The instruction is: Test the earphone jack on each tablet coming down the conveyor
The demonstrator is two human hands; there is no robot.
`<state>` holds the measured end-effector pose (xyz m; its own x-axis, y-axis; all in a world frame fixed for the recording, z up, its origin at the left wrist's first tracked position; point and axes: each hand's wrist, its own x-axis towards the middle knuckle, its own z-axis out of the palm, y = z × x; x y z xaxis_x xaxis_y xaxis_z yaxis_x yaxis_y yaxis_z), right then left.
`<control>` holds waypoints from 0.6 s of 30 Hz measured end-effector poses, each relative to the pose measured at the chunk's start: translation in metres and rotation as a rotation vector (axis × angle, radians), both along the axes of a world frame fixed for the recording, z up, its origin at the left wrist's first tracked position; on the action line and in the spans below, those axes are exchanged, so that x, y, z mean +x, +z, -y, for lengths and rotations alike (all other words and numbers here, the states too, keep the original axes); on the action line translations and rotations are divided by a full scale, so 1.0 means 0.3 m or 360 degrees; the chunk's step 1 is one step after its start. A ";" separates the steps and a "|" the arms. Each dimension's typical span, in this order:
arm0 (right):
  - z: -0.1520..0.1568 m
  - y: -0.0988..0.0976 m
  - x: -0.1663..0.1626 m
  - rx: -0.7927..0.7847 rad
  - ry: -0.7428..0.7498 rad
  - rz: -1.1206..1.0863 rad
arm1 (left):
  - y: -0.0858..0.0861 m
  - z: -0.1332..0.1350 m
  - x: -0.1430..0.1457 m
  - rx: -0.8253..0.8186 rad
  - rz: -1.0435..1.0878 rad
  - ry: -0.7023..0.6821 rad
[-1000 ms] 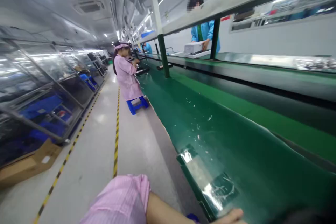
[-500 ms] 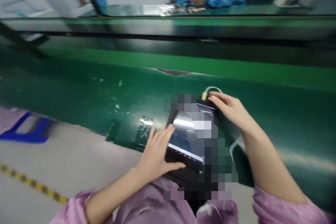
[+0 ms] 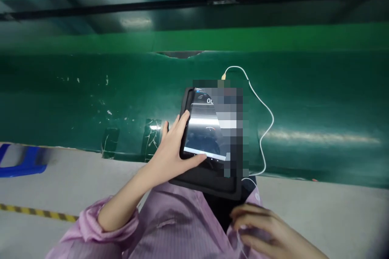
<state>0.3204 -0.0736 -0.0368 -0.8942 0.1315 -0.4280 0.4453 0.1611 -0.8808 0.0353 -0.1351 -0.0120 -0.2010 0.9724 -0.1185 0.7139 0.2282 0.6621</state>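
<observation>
A black tablet [image 3: 199, 135] with a lit screen lies tilted in a black padded case [image 3: 209, 186] at the green table's front edge. Its right part is blurred out by blocks. My left hand [image 3: 172, 149] is closed on its left side, the thumb across the lower bezel and the fingers along the edge. A white cable [image 3: 267, 109] with a yellowish plug [image 3: 223, 76] runs from the top of the tablet round its right side. Low over my lap, my right hand [image 3: 261, 226] has curled fingers, with a thin white length of cable between them; motion smears it slightly.
The green table [image 3: 319, 109] has a torn patch at its back edge and bits of clear tape at left. A blue stool-like frame [image 3: 27, 162] stands on the floor at left, near a yellow-black floor stripe [image 3: 39, 212]. A dark rail crosses behind.
My right hand has left the plug at the tablet's top and come down to my lap. My left hand stays on the tablet. The view has tipped downward.
</observation>
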 end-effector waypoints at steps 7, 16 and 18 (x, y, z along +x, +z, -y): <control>-0.009 -0.053 0.070 0.0207 -0.0380 0.0072 | -0.023 -0.016 0.023 0.0052 0.0016 0.0067; -0.053 0.062 0.082 0.0582 -0.0633 -0.0257 | -0.024 -0.003 0.003 0.0081 0.0069 0.0030; -0.056 0.131 0.032 0.0653 -0.0680 -0.0484 | -0.028 -0.004 0.004 0.0095 0.0038 0.0036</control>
<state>0.3300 -0.0568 0.0024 -0.8004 0.5995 -0.0047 0.2858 0.3747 -0.8820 0.0365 -0.1339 -0.0203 -0.2205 0.9732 -0.0653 0.6927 0.2033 0.6920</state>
